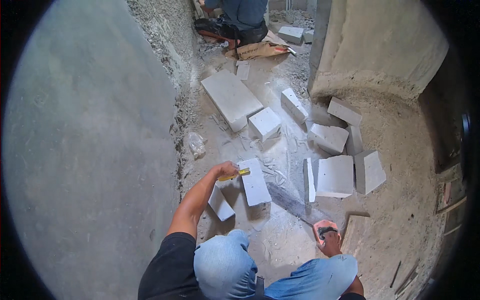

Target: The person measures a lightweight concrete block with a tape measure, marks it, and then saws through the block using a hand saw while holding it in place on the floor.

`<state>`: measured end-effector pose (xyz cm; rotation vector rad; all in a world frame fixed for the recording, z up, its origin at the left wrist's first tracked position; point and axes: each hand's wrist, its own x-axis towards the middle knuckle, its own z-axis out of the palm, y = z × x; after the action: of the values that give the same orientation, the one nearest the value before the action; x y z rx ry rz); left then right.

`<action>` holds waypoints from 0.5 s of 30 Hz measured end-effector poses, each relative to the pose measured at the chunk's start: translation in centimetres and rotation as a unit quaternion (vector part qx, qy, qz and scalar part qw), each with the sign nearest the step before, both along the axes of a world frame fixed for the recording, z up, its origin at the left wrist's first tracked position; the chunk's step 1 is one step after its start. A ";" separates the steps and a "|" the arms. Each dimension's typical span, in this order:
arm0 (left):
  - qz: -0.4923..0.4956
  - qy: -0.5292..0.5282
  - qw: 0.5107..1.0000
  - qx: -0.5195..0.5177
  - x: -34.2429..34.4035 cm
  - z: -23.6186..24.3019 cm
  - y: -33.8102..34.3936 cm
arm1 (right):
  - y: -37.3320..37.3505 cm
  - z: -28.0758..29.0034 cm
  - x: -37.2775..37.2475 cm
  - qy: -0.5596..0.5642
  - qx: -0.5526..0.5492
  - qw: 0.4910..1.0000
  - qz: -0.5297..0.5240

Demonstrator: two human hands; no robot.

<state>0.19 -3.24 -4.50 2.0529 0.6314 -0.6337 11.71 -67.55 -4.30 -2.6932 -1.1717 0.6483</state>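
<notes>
My left hand (225,169) is closed on a yellow tape measure (243,172), which lies across the top end of a white block (256,189) on the dusty floor. A second white block (220,203) lies just below, to the left. At lower right my right hand (328,240) grips the orange-and-black handle of a handsaw (322,225), its dark blade (290,202) reaching toward the measured block. A wooden board (356,232) lies beside that hand.
More white blocks (335,176) and a large pale slab (231,97) lie ahead. A plastic bag (196,143) is by the left wall (95,150). Another person (235,17) sits at the back beside brown paper sacking (257,50). A concrete wall (375,40) stands at right.
</notes>
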 end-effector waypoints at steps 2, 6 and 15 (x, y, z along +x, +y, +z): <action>0.001 0.006 1.000 0.001 0.4 -0.3 0.0 | -0.1 -0.3 0.0 -0.045 -0.003 0.999 0.004; 0.020 0.023 1.000 -0.008 0.5 -1.2 -0.1 | 0.0 -0.5 0.6 -0.045 0.019 0.998 0.047; 0.016 0.012 0.999 -0.029 -0.1 -1.5 1.1 | 3.3 9.6 1.2 0.047 0.031 0.998 -0.001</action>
<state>0.11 -2.11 -6.04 1.9800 0.6500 -0.6510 12.94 -64.26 5.30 -2.5829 -1.1453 0.7179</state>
